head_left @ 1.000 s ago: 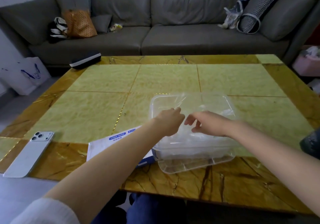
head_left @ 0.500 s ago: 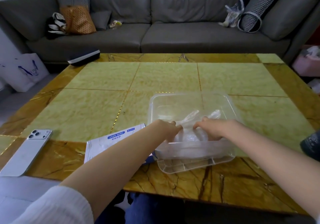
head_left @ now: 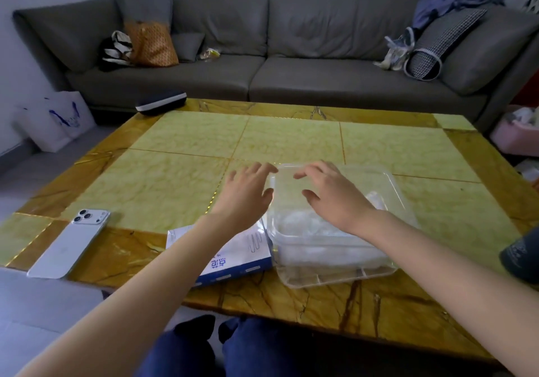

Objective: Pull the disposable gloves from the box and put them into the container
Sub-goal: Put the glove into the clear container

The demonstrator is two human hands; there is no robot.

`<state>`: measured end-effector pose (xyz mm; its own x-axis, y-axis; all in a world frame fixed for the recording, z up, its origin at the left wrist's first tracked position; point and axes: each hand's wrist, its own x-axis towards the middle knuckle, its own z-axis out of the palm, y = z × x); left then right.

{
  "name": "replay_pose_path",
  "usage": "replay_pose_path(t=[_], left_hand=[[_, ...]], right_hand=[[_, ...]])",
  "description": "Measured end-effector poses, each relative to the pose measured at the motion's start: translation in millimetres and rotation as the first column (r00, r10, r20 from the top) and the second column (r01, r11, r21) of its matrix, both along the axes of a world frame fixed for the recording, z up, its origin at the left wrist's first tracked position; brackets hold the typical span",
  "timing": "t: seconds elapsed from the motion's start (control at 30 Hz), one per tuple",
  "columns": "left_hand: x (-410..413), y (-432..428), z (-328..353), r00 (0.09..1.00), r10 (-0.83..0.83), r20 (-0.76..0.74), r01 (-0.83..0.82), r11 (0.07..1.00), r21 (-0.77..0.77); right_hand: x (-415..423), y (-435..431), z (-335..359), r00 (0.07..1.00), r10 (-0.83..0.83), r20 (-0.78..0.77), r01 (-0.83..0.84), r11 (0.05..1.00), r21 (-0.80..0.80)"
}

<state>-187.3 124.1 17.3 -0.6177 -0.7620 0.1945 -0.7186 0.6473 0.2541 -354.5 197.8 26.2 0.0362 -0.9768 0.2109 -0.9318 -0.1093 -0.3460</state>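
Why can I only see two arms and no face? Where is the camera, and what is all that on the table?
There is no machine here. A person wears a camera on the head, so the picture shows what that person sees: their own arms reaching forward. The left hand is beside a clear plastic container, and the right hand is over it. Both hands have spread fingers and hold nothing. Inside the container lie thin see-through gloves. Next to it lies the white and blue glove box, partly hidden by the left arm. A white phone lies face down at the left of the table. Behind it stands a grey sofa.
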Motion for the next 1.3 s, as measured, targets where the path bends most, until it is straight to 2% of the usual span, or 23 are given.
replay_pose_path(t=[0.1, 0.17, 0.3, 0.4, 0.53, 0.83, 1.07, 1.17, 1.3], left_hand=[[44.8, -0.1, -17.2, 0.987, 0.141, 0.078, -0.147, 0.986, 0.074], [69.1, 3.6, -33.0, 0.967, 0.188, 0.173, -0.215, 0.965, 0.152], [101.7, 12.0, -57.5, 0.933, 0.189, 0.307, -0.283, 0.910, 0.301], [111.6, 17.7, -66.8, 0.933, 0.153, 0.326, -0.254, 0.921, 0.295], [114.6, 19.5, -69.6, 0.948, 0.126, 0.292, -0.208, 0.940, 0.270], [118.7, 18.4, -80.6, 0.967, 0.175, 0.183, -0.219, 0.942, 0.253], [120.2, 17.9, -83.4, 0.971, 0.191, 0.140, -0.222, 0.943, 0.248], [120.1, 16.9, -83.7, 0.971, 0.194, 0.142, -0.225, 0.940, 0.255], [120.2, 17.1, -83.1, 0.971, 0.192, 0.141, -0.224, 0.938, 0.264]], right_hand=[[39.0, 0.4, 2.3, 0.994, 0.112, 0.006, -0.111, 0.988, -0.105], [65.8, 0.8, -0.1, 0.982, 0.189, -0.002, -0.188, 0.976, -0.106], [111.0, -6.4, -16.2, 0.962, 0.272, -0.018, -0.270, 0.959, 0.085], [132.2, -16.5, -37.9, 0.961, 0.268, -0.072, -0.249, 0.946, 0.207], [138.1, -25.3, -59.4, 0.968, 0.209, -0.138, -0.160, 0.939, 0.304], [137.7, -39.4, -48.4, 0.989, 0.062, -0.131, -0.031, 0.973, 0.228], [141.6, -26.7, -54.0, 0.950, 0.230, -0.212, -0.137, 0.915, 0.378], [140.7, -26.2, -55.4, 0.945, 0.217, -0.244, -0.134, 0.939, 0.317], [142.0, -29.2, -51.1, 0.969, 0.138, -0.206, -0.083, 0.964, 0.254]])
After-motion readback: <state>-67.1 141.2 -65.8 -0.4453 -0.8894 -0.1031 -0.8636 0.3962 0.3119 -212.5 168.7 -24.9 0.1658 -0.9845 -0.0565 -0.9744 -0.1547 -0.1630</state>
